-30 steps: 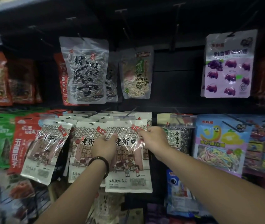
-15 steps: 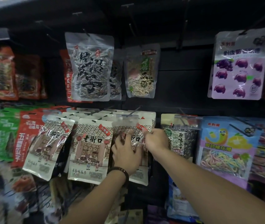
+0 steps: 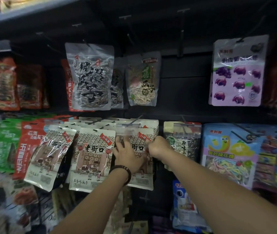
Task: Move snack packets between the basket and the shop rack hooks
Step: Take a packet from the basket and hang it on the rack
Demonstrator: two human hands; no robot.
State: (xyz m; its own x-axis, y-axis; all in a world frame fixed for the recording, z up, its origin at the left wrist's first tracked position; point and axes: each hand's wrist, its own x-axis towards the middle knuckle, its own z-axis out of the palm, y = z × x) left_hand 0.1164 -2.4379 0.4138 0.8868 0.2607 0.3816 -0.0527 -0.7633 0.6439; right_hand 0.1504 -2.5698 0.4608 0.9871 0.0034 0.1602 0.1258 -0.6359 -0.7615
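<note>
Left hand (image 3: pixel 127 157) is pressing spread fingers flat on snack packet (image 3: pixel 142 182); right hand (image 3: pixel 158 147) is curling on its upper right edge, pinching it. Packet is sitting further right and higher than a second ago, top going behind clear tag (image 3: pixel 129 130) on hook (image 3: pixel 137 118), so hanging is probably nearly done. Packet is showing white, glossy, shopfront drawing, red corner label

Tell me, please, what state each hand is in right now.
Left hand: open, spread flat against the white seed packet.
Right hand: closed, pinching that packet's upper right corner.
</note>
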